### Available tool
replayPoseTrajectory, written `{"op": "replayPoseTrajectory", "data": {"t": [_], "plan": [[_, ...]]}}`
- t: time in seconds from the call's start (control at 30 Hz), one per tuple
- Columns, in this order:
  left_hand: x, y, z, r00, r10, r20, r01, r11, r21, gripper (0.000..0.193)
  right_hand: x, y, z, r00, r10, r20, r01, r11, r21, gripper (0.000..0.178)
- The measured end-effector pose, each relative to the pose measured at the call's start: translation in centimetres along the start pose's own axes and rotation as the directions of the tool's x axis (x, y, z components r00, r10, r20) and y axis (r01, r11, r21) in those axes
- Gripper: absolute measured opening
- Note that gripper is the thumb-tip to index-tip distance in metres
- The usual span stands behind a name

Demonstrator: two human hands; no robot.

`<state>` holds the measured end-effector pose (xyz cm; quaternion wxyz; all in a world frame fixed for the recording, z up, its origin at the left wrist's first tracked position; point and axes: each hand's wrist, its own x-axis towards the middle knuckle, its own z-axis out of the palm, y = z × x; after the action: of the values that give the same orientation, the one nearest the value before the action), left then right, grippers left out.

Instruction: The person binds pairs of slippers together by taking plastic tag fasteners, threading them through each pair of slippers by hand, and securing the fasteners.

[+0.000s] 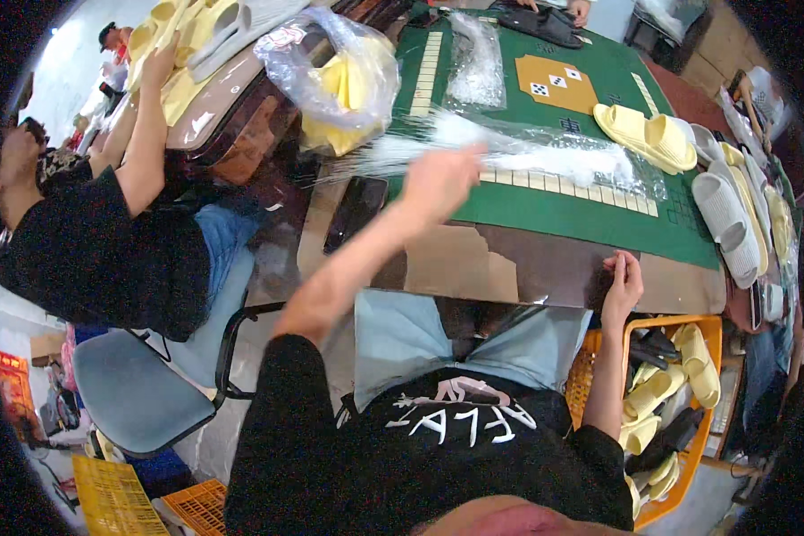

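Observation:
My left hand (442, 183) is smeared by motion over a spread of thin white plastic strands (545, 159), which lie on a clear plastic bag (650, 179) and fan out to both sides of it. Its fingers are too blurred to show whether they grip any strands. Close to the table's front edge, my right hand (625, 284) has its fingers curled together. Whatever it may pinch is too small to make out. A pale yellow slipper pair (645, 138) lies right of the strands, and grey slippers (725, 223) lie farther right.
A green mat (598, 221) covers the table. A clear bag with yellow contents (344, 98) stands at the back left, a dark phone (355, 213) beside my left forearm. An orange crate of slippers (715, 357) stands at my right. A person in black (98, 250) sits at the left.

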<state>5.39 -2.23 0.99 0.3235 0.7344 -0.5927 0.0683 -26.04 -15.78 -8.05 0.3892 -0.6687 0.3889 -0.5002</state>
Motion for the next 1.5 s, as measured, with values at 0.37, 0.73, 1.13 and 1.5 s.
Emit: {"op": "replayPoseTrajectory", "data": {"t": [0.37, 0.73, 1.13, 1.5], "plan": [[-5.9, 2.9, 9.3, 0.992, 0.096, 0.079, -0.086, 0.989, -0.120, 0.021, -1.4, 0.8, -9.2, 0.961, 0.084, -0.262, -0.105, 0.992, -0.065, 0.025], [-5.4, 3.6, 9.4, 0.996, 0.060, 0.071, -0.035, 0.949, -0.313, 0.016, -11.5, 12.5, -32.5, 0.869, 0.389, -0.305, -0.404, 0.203, -0.892, 0.030], [-5.1, 3.8, 11.3, 0.997, -0.009, 0.075, 0.045, 0.865, -0.500, 0.017, -20.8, 25.1, -42.0, 0.208, 0.886, -0.415, -0.977, 0.168, -0.131, 0.045], [-4.9, 4.1, 11.3, 0.995, -0.061, 0.079, 0.090, 0.889, -0.449, 0.016, -7.6, 29.0, -35.8, 0.434, 0.134, -0.891, -0.860, 0.356, -0.366, 0.046]]}}
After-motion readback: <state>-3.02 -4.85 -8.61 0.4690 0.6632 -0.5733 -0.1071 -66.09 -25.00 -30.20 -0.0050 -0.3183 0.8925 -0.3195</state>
